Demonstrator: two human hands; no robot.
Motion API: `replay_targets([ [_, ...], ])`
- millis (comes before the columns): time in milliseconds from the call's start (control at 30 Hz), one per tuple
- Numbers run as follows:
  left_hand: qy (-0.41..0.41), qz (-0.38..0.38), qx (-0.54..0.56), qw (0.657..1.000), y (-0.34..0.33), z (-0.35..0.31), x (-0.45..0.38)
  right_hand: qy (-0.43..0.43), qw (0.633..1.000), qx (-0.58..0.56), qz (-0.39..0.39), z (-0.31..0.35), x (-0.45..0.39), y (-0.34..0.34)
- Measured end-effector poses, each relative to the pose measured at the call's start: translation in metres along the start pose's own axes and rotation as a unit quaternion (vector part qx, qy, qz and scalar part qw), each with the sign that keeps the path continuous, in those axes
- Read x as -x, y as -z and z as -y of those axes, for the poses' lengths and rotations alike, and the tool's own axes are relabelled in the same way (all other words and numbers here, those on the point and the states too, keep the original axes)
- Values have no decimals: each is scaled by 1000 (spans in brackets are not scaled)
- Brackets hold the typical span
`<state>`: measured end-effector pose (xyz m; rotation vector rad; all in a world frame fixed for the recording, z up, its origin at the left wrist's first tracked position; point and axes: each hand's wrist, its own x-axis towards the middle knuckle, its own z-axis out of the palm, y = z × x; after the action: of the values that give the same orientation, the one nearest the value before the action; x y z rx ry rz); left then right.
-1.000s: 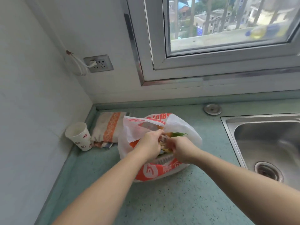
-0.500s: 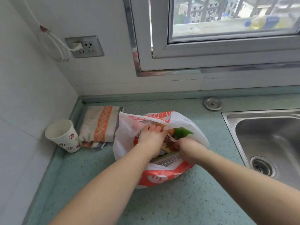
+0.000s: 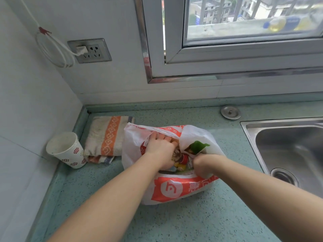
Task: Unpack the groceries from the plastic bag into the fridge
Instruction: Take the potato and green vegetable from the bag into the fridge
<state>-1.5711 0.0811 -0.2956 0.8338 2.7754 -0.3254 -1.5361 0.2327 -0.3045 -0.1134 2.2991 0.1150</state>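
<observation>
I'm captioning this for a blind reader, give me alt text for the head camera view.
Two bare hands, left hand and right hand, reach into an open white and orange plastic bag of groceries on a green counter. A paper cup and folded towel sit to its left, a steel sink to its right, below a window.

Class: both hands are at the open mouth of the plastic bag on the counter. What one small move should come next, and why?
Probably close the left hand on one item and lift it out. It is already spread inside the plastic bag, the right hand holds the near rim open, and packets show between them.
</observation>
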Motion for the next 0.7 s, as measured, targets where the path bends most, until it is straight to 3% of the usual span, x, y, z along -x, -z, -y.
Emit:
replay_targets([
  [200, 40, -52, 27, 997, 21, -7, -13, -4, 999, -28, -21, -2, -5, -3],
  [367, 44, 3, 60, 997, 27, -16, -28, -6, 999, -26, -29, -7, -13, -6],
  [700, 83, 58, 28, 994, 15, -20, -60, 48, 983, -162, -74, -15, 9, -4],
])
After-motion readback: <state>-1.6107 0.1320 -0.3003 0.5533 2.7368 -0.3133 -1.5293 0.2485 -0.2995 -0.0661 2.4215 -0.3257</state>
